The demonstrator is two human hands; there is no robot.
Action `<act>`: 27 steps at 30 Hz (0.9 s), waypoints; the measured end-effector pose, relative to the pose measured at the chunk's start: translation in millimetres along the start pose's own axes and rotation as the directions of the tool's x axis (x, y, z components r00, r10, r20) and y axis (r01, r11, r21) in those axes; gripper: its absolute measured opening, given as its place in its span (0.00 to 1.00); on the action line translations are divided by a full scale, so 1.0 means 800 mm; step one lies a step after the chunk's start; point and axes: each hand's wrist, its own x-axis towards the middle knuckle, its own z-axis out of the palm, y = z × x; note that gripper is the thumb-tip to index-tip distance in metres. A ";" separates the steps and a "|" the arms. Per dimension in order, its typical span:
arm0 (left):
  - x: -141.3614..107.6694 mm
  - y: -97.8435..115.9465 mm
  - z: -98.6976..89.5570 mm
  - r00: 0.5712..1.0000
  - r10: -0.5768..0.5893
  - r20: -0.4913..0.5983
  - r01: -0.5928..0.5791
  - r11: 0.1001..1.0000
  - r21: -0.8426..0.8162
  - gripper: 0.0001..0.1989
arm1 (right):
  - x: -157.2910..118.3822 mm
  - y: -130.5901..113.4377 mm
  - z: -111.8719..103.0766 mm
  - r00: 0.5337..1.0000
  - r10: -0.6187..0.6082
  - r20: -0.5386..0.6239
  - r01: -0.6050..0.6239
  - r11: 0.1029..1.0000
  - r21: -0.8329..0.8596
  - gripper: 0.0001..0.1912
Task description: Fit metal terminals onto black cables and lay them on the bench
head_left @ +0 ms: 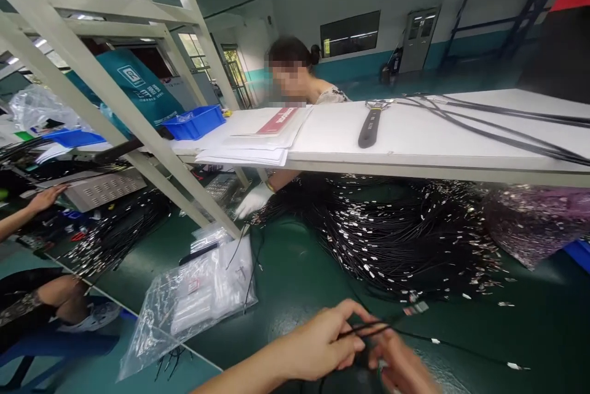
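Observation:
Thin black cable (405,333) runs between my two hands over the green bench top. My left hand (329,342) is closed around it, thumb and fingers pinching the strands. My right hand (399,360) is blurred; its fingertips meet the cable beside the left hand, and its grip partly hides the strands. One end of the cable trails to the right, with a white tag (436,341) and a pale metal tip (515,366). Behind my hands lies a large heap of black cables (369,240) with many white-tagged ends.
A clear plastic bag (203,295) of packets lies left of my hands. Above the heap runs a white shelf (332,142) with an adjustable wrench (371,126), papers and cables. A co-worker's gloved hand (254,200) is across the bench; another person's hand (47,197) is far left.

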 end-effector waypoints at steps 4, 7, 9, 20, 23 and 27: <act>-0.024 0.011 0.003 0.982 -0.022 0.188 -0.033 0.957 0.287 0.14 | -0.013 -0.081 -0.015 0.997 -0.032 -0.073 0.042 0.989 0.143 0.29; -0.018 0.002 0.012 0.996 -0.007 0.094 -0.005 0.991 0.134 0.10 | -0.027 -0.112 -0.011 0.977 -0.178 -0.118 0.175 0.984 -0.038 0.16; -0.011 -0.004 0.020 1.000 -0.018 0.019 0.019 0.998 -0.065 0.13 | -0.034 -0.118 -0.003 0.968 -0.222 -0.118 0.203 0.966 -0.158 0.18; -0.004 -0.010 0.048 0.996 0.024 -0.082 -0.013 0.991 0.133 0.20 | -0.041 -0.140 0.012 0.874 -0.395 -0.283 0.332 0.911 -0.246 0.20; -0.003 -0.003 0.051 0.998 0.036 -0.057 -0.025 0.983 0.184 0.21 | -0.050 -0.138 0.001 0.872 -0.351 -0.340 0.279 0.929 -0.244 0.19; 0.014 -0.015 0.060 0.999 0.022 0.037 -0.023 0.999 0.031 0.22 | -0.056 -0.108 -0.029 0.925 -0.171 -0.339 0.081 0.961 -0.263 0.21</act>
